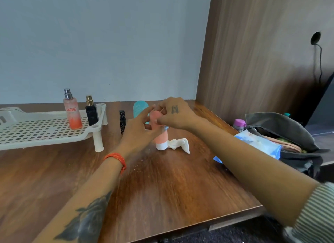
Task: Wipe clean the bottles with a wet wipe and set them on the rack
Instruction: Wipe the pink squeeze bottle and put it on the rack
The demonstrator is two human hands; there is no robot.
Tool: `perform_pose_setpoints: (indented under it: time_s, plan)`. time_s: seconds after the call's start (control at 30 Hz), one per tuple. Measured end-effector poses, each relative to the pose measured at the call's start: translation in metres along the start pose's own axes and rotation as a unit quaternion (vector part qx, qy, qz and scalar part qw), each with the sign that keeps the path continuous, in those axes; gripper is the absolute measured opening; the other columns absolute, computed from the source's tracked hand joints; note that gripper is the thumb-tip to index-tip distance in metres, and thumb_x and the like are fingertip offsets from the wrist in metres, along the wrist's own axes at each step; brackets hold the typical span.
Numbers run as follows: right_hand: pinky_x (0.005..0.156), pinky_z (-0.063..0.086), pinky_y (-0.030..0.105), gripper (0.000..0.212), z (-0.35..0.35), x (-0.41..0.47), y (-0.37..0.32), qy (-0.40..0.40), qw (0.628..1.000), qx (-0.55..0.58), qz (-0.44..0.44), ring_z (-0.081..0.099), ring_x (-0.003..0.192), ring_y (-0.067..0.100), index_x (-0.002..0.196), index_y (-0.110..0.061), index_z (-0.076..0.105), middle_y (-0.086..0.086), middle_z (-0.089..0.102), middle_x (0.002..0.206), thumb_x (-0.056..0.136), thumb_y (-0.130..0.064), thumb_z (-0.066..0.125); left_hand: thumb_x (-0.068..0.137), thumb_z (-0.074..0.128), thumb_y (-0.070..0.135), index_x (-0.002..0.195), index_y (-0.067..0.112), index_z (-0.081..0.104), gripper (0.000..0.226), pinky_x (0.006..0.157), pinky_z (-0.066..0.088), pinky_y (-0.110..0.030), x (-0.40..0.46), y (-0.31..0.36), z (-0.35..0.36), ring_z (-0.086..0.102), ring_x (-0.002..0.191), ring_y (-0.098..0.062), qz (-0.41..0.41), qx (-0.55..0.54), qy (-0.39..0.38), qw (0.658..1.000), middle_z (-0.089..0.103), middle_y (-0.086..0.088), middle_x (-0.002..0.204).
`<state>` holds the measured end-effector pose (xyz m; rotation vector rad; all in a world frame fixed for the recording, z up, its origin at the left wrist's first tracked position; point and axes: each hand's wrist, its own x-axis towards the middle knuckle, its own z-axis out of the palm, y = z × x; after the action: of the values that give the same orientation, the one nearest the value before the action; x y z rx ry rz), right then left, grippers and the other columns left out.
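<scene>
**Head view: both hands on the pink tube, wipe lying idle**

Head view shows both hands meeting over a pink tube [161, 134] that stands cap-down on the tabletop [162, 184]. The left hand [140, 128] has its fingers curled round the tube's side, and the right hand [174, 116] pinches the tube near its top end. The picture is a little blurred there, so exactly which fingertips touch is hard to tell.

Just beside the tube's white cap lies a crumpled white wipe [179, 145], held by neither hand. Behind the hands a teal tube [140, 108] stands partly hidden, and a small black bottle [122, 121] stands to its left.

Further left is the white rack [36, 132], already carrying a pink spray bottle [72, 112] and a dark spray bottle [91, 112] near its right edge. On the right, a blue wipe pack [258, 145] lies against a grey pouch [289, 132].

I judge that this tube is the one being handled, and that doing it well means steadying it low down with one hand, picking up the wipe with the other, and rubbing all round, cap and shoulder included, before standing it on a free part of the rack away from the edge so it does not topple.
</scene>
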<state>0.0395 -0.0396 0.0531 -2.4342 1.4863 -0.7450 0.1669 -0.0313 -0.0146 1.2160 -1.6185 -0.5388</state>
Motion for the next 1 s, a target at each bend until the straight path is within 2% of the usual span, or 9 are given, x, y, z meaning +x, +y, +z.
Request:
perform_pose_setpoints:
  time_s: [0.1,0.17,0.23,0.27,0.33,0.47,0.67,0.87,1.0]
  plan:
    - [0.062,0.049,0.025,0.022,-0.009,0.009,-0.008,-0.005,0.999,0.040,-0.011,0.060,0.072,0.017,0.092,-0.012,0.068,-0.001,0.062,0.077,0.071,-0.007,0.064,0.067,0.077,0.045,0.135,0.031,0.041,0.078,0.080,0.053,-0.022,0.000,0.006,-0.013,0.063,0.095,-0.007,-0.004,-0.021,-0.015,1.000,0.060,0.008,0.119]
    - [0.063,0.053,0.026,0.023,-0.013,0.015,-0.018,-0.006,0.997,0.076,-0.014,0.061,0.065,0.015,0.092,-0.012,0.068,0.002,0.064,0.078,0.070,-0.005,0.064,0.062,0.075,0.052,0.137,0.031,0.040,0.086,0.083,0.053,-0.022,-0.001,0.013,-0.032,0.063,0.102,-0.010,0.003,-0.045,-0.010,0.999,0.058,0.006,0.126]
    - [0.054,0.054,0.020,0.022,-0.018,0.023,-0.030,-0.014,0.992,0.127,-0.020,0.061,0.056,0.013,0.093,-0.010,0.067,0.005,0.066,0.076,0.072,-0.002,0.065,0.071,0.075,0.046,0.138,0.029,0.039,0.078,0.081,0.051,-0.015,-0.003,0.021,-0.057,0.059,0.106,-0.007,0.016,-0.039,0.010,0.999,0.054,0.007,0.130]
    - [0.052,0.053,0.019,0.021,-0.019,0.028,-0.038,-0.023,0.987,0.156,-0.023,0.062,0.055,0.013,0.093,-0.008,0.067,0.007,0.066,0.076,0.073,-0.001,0.065,0.073,0.070,0.048,0.137,0.031,0.040,0.073,0.085,0.052,-0.020,-0.003,0.022,-0.072,0.059,0.107,-0.008,0.020,-0.029,0.028,0.999,0.054,0.005,0.132]
    - [0.060,0.057,0.024,0.020,-0.019,0.039,-0.052,-0.041,0.978,0.202,-0.039,0.067,0.065,0.020,0.093,-0.005,0.066,0.012,0.068,0.080,0.074,0.001,0.066,0.073,0.062,0.050,0.132,0.033,0.046,0.064,0.091,0.052,-0.036,-0.003,0.021,-0.101,0.062,0.105,-0.013,0.021,-0.025,0.078,0.996,0.058,0.001,0.129]
    - [0.072,0.058,0.034,0.021,-0.010,0.067,-0.089,-0.062,0.968,0.224,-0.098,0.068,0.079,0.028,0.094,-0.002,0.065,0.014,0.066,0.083,0.074,0.004,0.067,0.087,0.057,0.044,0.123,0.030,0.055,0.038,0.092,0.051,-0.043,-0.008,-0.003,-0.158,0.066,0.098,-0.018,0.003,-0.027,0.190,0.981,0.065,-0.001,0.114]
    - [0.063,0.058,0.026,0.025,0.003,0.106,-0.150,-0.031,0.960,0.219,-0.170,0.065,0.071,0.018,0.096,-0.005,0.062,0.005,0.060,0.079,0.073,0.004,0.064,0.091,0.050,0.048,0.122,0.021,0.055,0.041,0.091,0.051,-0.042,-0.011,-0.047,-0.201,0.063,0.101,-0.023,-0.065,-0.053,0.265,0.960,0.061,0.000,0.117]
    - [0.056,0.052,0.015,0.036,0.031,0.140,-0.194,-0.023,0.961,0.124,-0.245,0.055,0.082,0.015,0.106,-0.013,0.063,0.000,0.048,0.093,0.075,0.003,0.057,0.092,0.047,0.049,0.120,0.019,0.056,0.042,0.084,0.051,-0.036,-0.007,-0.071,-0.212,0.061,0.086,-0.010,-0.087,-0.062,0.310,0.945,0.061,0.002,0.107]
    - [0.051,0.044,0.007,0.030,0.051,0.155,-0.208,-0.030,0.966,0.059,-0.248,0.052,0.074,0.007,0.100,-0.012,0.065,-0.010,0.048,0.081,0.074,0.000,0.057,0.094,0.040,0.049,0.118,0.019,0.056,0.042,0.082,0.050,-0.036,-0.007,-0.078,-0.212,0.060,0.089,-0.017,-0.101,-0.023,0.314,0.944,0.060,0.003,0.103]
